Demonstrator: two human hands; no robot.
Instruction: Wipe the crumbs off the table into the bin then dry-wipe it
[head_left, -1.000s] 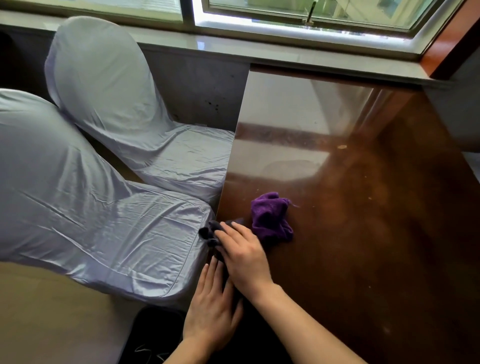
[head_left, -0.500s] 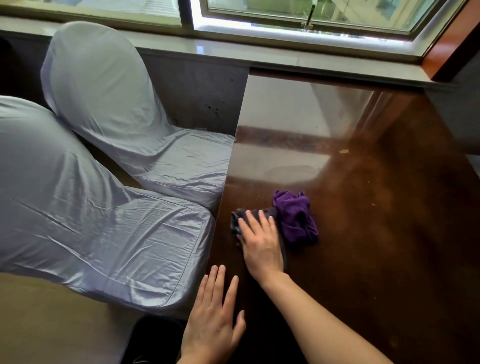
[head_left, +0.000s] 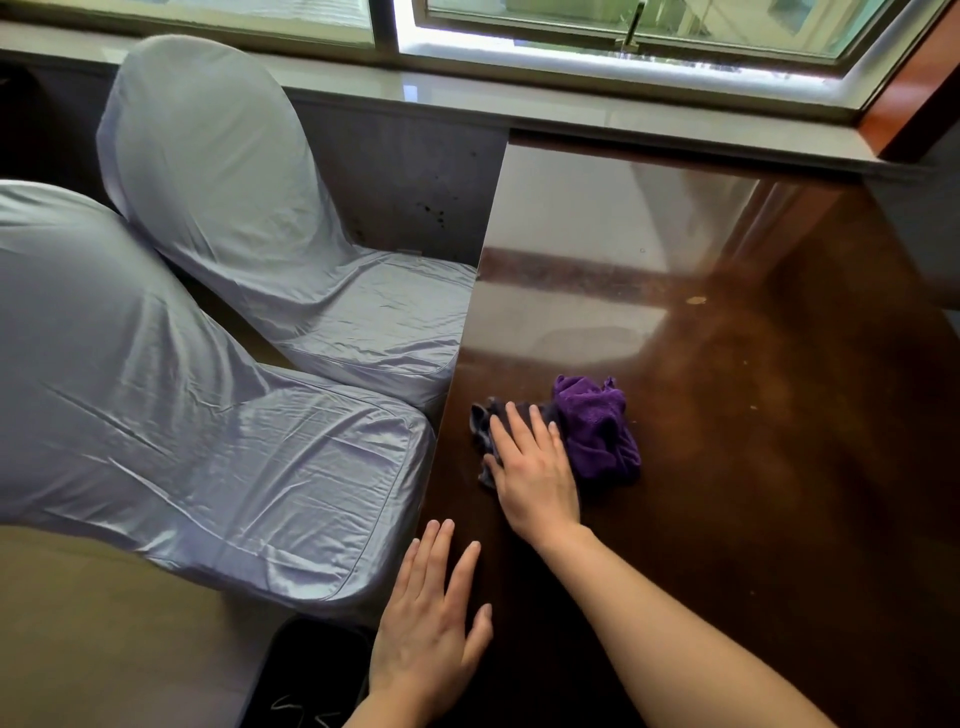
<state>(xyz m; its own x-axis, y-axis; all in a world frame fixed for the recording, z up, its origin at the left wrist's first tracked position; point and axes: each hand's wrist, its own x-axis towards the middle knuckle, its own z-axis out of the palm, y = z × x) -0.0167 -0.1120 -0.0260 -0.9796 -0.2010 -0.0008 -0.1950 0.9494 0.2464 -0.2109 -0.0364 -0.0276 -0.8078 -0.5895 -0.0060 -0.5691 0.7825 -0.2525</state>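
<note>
My right hand lies flat, palm down, pressing a dark grey cloth onto the glossy brown table near its left edge. A crumpled purple cloth sits right beside that hand, touching the grey cloth. My left hand hovers with fingers spread at the table's left edge, holding nothing. Below it, a black bin stands on the floor, partly hidden by the hand. A pale crumb and a few tiny specks lie farther out on the table.
Two chairs in pale lilac covers, one near and one farther, stand close against the table's left side. A window sill runs along the far end of the table.
My right hand has slid the grey cloth away from the table's edge, farther onto the table. My left hand has come out from beside it and spread its fingers at the edge.
</note>
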